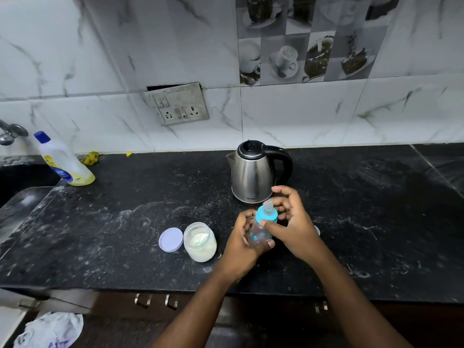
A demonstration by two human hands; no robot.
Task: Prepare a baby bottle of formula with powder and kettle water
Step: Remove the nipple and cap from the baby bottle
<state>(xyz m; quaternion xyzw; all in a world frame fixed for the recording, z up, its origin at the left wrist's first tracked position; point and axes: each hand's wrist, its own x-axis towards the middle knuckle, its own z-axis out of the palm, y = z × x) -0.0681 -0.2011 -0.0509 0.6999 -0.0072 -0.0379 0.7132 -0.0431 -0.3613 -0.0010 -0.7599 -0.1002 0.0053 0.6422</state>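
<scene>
One kettle [252, 172] behind bottle [259, 229], jar [200, 241] beside.

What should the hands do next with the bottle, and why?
Probably twist the cap off. The left hand grips the bottle, the right hand pinches its blue cap, and the bottle looks empty. The jar of powder stands open beside its lid, so the bottle likely needs opening first.

Gripping baby bottle [258, 233] in left hand [241, 249], pinching its teal collar [266, 215] with right hand [295, 223]; behind, steel kettle [252, 173]; leftward, open powder jar [200, 241] beside lilac lid [171, 239].
</scene>
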